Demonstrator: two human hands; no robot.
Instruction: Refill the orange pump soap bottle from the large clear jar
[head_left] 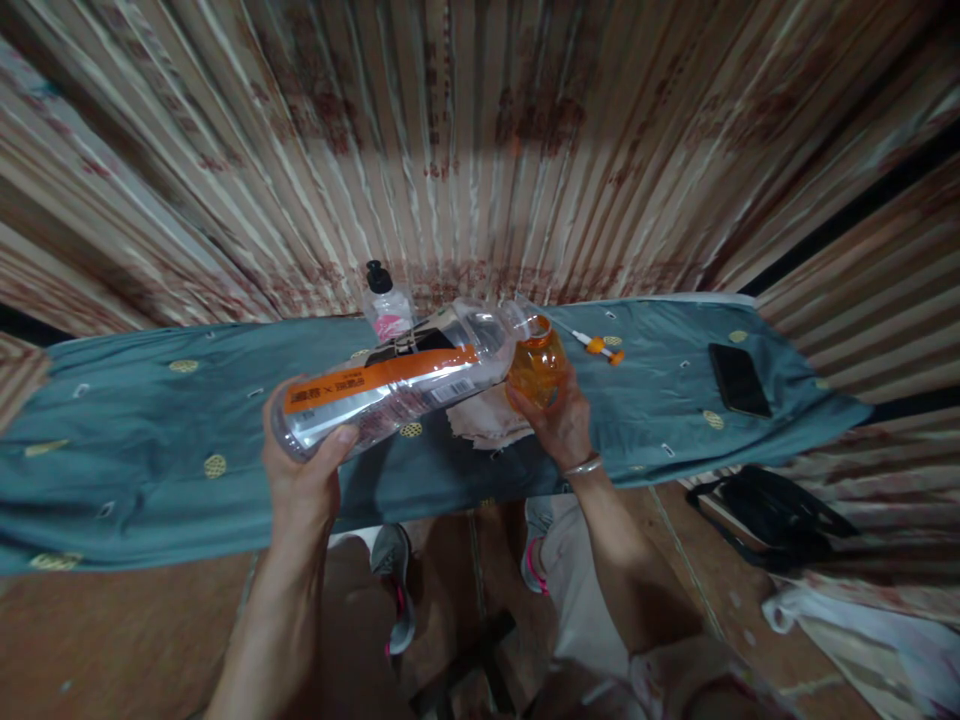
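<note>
My left hand [304,470] grips the bottom end of a large clear plastic bottle [397,385] with an orange label. The bottle is tipped almost flat, and its mouth meets the open top of a small orange bottle [536,365]. My right hand [559,420] holds that small bottle upright just above the table. A crumpled beige cloth [484,420] lies under the two bottles. An orange and white cap piece [598,345] lies on the table to the right of the small bottle.
The narrow table has a teal cloth [150,440] with gold dots. A small clear bottle with a black cap [384,300] stands at the back, a black phone [739,380] lies at the right. A curtain hangs behind. A dark bag [772,520] sits on the floor.
</note>
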